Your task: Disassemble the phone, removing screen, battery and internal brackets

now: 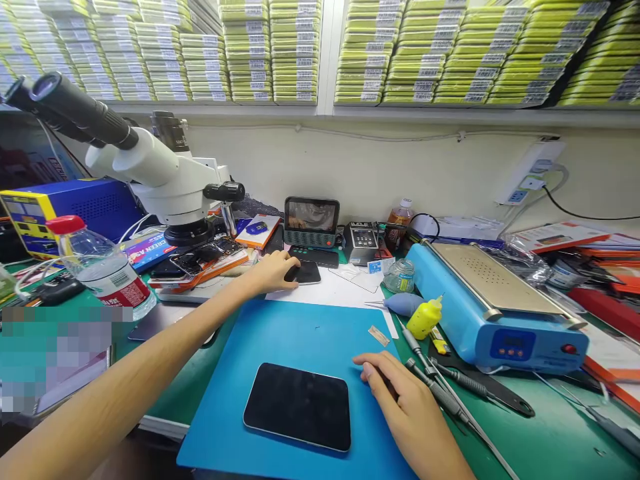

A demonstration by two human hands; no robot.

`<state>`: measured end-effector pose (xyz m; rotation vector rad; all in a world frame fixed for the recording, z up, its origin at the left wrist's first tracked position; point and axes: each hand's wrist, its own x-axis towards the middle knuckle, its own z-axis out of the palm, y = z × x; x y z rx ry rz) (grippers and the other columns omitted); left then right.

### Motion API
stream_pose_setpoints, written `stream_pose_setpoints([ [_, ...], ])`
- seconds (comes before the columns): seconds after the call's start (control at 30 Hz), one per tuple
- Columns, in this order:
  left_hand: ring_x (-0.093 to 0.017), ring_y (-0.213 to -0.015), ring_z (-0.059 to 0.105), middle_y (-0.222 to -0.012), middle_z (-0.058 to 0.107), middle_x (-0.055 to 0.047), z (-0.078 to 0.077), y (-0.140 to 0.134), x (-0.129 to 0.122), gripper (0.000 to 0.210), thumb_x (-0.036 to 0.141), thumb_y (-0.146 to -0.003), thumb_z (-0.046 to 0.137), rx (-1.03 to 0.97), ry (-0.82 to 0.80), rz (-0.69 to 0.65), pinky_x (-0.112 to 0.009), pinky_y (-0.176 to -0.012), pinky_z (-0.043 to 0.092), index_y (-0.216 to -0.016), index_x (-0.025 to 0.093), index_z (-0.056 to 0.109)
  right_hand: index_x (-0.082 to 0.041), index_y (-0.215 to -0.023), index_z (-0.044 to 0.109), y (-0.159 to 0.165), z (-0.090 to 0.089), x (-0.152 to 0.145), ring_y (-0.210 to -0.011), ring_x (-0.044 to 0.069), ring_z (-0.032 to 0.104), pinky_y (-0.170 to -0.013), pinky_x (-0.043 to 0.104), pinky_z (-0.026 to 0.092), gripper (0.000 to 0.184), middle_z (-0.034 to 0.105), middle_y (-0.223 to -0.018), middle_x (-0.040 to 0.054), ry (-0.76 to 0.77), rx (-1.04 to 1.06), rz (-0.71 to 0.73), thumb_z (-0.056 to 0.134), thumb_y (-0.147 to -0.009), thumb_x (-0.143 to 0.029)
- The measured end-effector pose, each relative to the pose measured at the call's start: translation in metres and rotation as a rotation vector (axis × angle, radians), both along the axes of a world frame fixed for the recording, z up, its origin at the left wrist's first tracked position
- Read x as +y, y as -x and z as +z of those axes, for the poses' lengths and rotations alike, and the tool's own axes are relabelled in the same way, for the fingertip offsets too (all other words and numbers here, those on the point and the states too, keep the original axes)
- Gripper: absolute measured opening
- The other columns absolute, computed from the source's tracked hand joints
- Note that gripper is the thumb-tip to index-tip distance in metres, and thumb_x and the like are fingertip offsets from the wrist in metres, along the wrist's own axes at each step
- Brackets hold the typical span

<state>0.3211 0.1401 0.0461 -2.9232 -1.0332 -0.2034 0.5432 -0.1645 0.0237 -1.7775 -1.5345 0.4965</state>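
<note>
My left hand (277, 271) reaches to the back of the bench, its fingers closed over the left end of a black phone (307, 273) lying on white paper. My right hand (400, 397) rests at the right side of the blue mat (295, 330), index finger stretched out and the other fingers loosely bent, with nothing visible in it. A tablet with a dark screen (300, 407) lies flat on the mat, left of my right hand and apart from it. A small brownish strip (379, 335) lies just beyond that hand.
A microscope (165, 173) and a water bottle (103, 267) stand at left. At right are a blue heating-plate machine (500, 307), a yellow bottle (424, 319), a blower bulb (403, 305) and several hand tools (440, 393). A small screen device (311, 222) stands at the back.
</note>
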Motion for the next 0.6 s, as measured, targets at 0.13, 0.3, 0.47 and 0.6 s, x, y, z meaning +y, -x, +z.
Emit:
stream_pose_setpoints([
  [0.13,-0.03,-0.124,0.073,-0.145,0.07,-0.013,0.006,0.008,0.01,0.04,0.04,-0.109,0.076,0.019,0.017,-0.007,-0.053,-0.104,0.064,-0.143,0.019,0.069,-0.031,-0.108,0.081,-0.002,-0.001,-0.001,-0.109,0.027,0.082,-0.096,0.036,0.066,0.037,0.085,-0.119,0.0051,0.006,0.014,0.001,0.052,-0.111,-0.054],
  [0.3,-0.03,-0.124,0.073,-0.145,0.07,-0.013,0.011,0.015,0.022,0.04,0.039,-0.109,0.075,0.034,0.056,-0.051,-0.053,-0.104,0.065,-0.143,0.02,0.069,-0.032,-0.108,0.081,-0.002,-0.002,-0.001,-0.107,0.026,0.081,-0.094,0.034,0.065,0.037,0.084,-0.114,0.0035,0.019,0.044,0.009,0.052,-0.111,-0.054],
  [0.47,-0.03,-0.126,0.072,-0.148,0.069,-0.013,0.011,0.012,0.029,0.039,0.038,-0.109,0.075,0.026,0.033,-0.083,-0.054,-0.106,0.064,-0.142,0.02,0.07,-0.033,-0.11,0.08,-0.001,-0.003,-0.002,-0.108,0.024,0.08,-0.095,0.032,0.063,0.036,0.083,-0.115,0.0016,0.033,0.064,0.006,0.051,-0.112,-0.055],
  [0.6,-0.031,-0.129,0.071,-0.151,0.068,-0.013,0.007,0.001,0.016,0.039,0.038,-0.109,0.075,-0.011,0.018,-0.095,-0.055,-0.108,0.062,-0.143,0.02,0.069,-0.033,-0.111,0.08,-0.001,-0.003,-0.002,-0.109,0.024,0.079,-0.095,0.033,0.063,0.038,0.083,-0.117,0.0024,0.039,0.075,0.004,0.051,-0.111,-0.056],
])
